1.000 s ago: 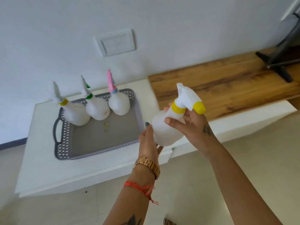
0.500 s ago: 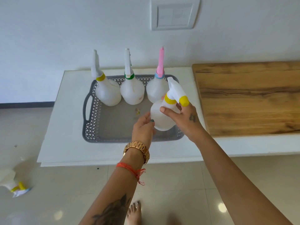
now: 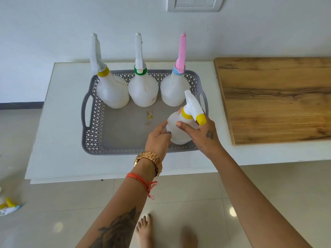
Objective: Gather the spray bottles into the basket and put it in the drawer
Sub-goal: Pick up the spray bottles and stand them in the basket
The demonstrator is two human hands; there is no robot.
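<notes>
Lowering into the basket (image 3: 93, 133) on the tabletop (image 3: 59, 140), the spray bottle (image 3: 180, 129) has come in from beside it, both hands (image 3: 158, 138) clasping it; seemingly not yet set down beside three others.

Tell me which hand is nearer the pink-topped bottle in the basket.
Right. The right hand grips the held bottle just in front of the pink-topped bottle; the left hand holds that bottle's lower side, further forward and left.

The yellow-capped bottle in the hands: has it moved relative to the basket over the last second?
Yes. The yellow-capped bottle has come left from beyond the basket rim to inside its front right corner.
</notes>
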